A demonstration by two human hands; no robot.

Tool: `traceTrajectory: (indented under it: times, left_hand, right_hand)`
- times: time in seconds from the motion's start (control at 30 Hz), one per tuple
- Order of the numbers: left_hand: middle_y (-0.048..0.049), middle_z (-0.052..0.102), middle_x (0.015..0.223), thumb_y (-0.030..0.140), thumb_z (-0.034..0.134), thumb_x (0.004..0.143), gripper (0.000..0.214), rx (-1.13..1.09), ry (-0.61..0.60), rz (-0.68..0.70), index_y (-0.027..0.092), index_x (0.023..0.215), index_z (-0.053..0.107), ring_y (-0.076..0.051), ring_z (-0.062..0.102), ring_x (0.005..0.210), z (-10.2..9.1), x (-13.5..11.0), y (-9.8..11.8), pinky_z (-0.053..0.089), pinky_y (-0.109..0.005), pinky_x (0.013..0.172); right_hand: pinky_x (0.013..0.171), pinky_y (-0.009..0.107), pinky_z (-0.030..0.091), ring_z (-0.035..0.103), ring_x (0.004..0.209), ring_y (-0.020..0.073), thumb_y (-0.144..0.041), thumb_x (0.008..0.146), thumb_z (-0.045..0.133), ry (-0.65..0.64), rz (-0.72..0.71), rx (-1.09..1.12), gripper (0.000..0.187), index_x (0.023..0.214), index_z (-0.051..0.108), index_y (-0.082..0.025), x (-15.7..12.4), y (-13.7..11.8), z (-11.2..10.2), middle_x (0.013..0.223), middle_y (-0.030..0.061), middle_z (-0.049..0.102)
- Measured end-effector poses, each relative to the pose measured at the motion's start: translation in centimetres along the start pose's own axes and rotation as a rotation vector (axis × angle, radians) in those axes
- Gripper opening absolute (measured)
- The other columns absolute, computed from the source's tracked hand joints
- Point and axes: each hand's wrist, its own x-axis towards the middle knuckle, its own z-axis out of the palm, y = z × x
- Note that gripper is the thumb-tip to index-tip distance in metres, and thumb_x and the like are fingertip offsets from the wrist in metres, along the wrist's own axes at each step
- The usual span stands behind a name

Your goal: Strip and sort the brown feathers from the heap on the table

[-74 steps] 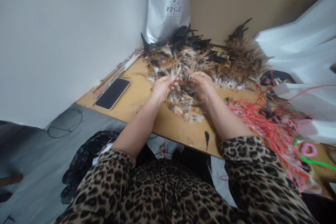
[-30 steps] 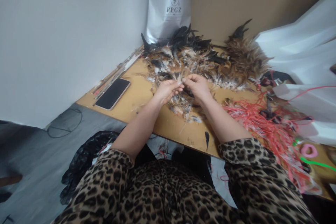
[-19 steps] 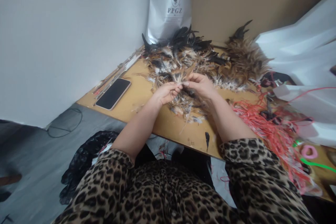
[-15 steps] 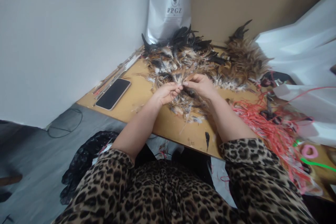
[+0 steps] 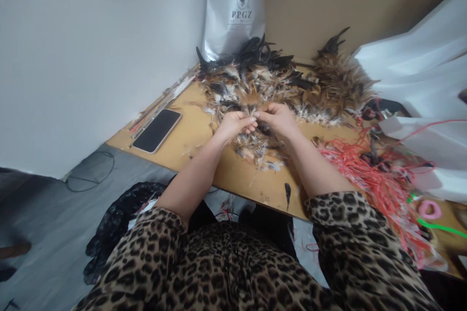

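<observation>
Head view, looking down: at frame centre, the left hand (image 5: 233, 125) and right hand (image 5: 279, 119) meet fingertip to fingertip, both pinching a small feather tuft (image 5: 251, 108). Just above it a brown and black feather pile (image 5: 270, 80) spreads over the wooden table (image 5: 197, 138). A phone (image 5: 156, 129) lies at left and red strings (image 5: 361, 167) at right.

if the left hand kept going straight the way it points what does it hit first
The right hand, probably: the left hand points toward the far right, fingertips nearly meeting the right's. Behind them lies the feather pile.
</observation>
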Motion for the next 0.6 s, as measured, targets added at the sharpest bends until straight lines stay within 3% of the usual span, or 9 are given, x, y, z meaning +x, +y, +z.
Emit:
traceTrajectory:
  times: [0.17, 0.27, 0.4, 0.6]
  left_hand:
    - [-0.0042, 0.065, 0.065, 0.025, 0.068, 0.068, 0.017, -0.015, 0.073, 0.045, 0.009, 0.071, 0.062, -0.004, 0.055, 0.05, -0.3, 0.2, 0.2, 0.041, -0.014, 0.048]
    - [-0.0039, 0.066, 0.069, 0.024, 0.066, 0.07, 0.015, -0.135, 0.197, 0.072, 0.01, 0.073, 0.062, -0.003, 0.057, 0.053, -0.9, 0.5, 0.5, 0.041, -0.013, 0.048]
    - [-0.0035, 0.067, 0.072, 0.022, 0.065, 0.072, 0.012, -0.233, 0.275, 0.076, 0.011, 0.075, 0.062, -0.003, 0.058, 0.056, -1.5, 0.8, 0.7, 0.041, -0.011, 0.048]
    - [-0.0047, 0.068, 0.076, 0.023, 0.066, 0.071, 0.014, -0.231, 0.279, 0.048, 0.011, 0.078, 0.063, -0.003, 0.059, 0.056, -1.2, 0.5, 0.7, 0.041, -0.011, 0.048]
  right_hand:
    - [0.049, 0.022, 0.036, 0.045, 0.048, 0.0078, -0.044, 0.058, 0.071, 0.079, 0.052, 0.18, 0.031, 0.061, 0.059, -0.016, 0.3, 0.5, 0.2, 0.053, -0.0015, 0.055]
    - [0.048, 0.022, 0.036, 0.043, 0.046, 0.0074, -0.04, 0.059, 0.07, 0.153, 0.079, 0.123, 0.027, 0.063, 0.06, -0.015, 0.6, 1.1, 0.0, 0.051, -0.0023, 0.054]
    - [0.054, 0.024, 0.038, 0.047, 0.051, 0.0099, -0.033, 0.064, 0.063, 0.108, -0.013, -0.194, 0.019, 0.067, 0.063, -0.015, 0.9, 2.4, -0.3, 0.057, -0.0004, 0.058]
    - [0.07, 0.03, 0.04, 0.055, 0.073, 0.0183, -0.026, 0.07, 0.056, 0.103, -0.238, -0.764, 0.018, 0.081, 0.066, -0.017, 0.8, 2.9, -0.4, 0.077, 0.006, 0.064]
